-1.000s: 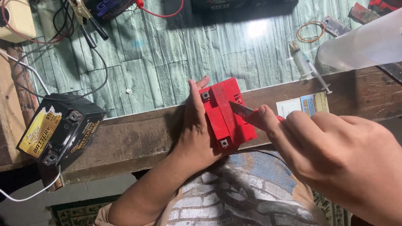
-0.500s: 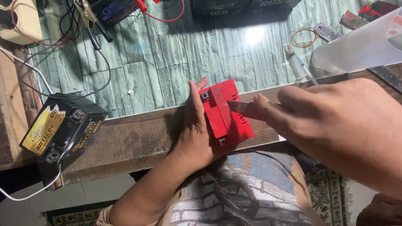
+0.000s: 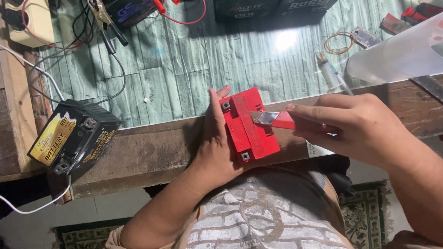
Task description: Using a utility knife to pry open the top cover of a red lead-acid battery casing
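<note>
At frame centre on the counter (image 3: 147,151) edge, we judged the red battery (image 3: 248,125) heavy, rigid and slick, left hand (image 3: 216,144) fingers wrapped round its side, right hand (image 3: 359,127) fingers closed on the red utility knife (image 3: 280,120), blade against its top.

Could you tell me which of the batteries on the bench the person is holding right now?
The red battery at the bench edge: the left hand steadies it. The others are black, and no hand touches them.

Head view, single camera: worn on the person's head, faces steeply down, close above the wooden bench edge (image 3: 147,151), own lap at frame bottom.
</note>
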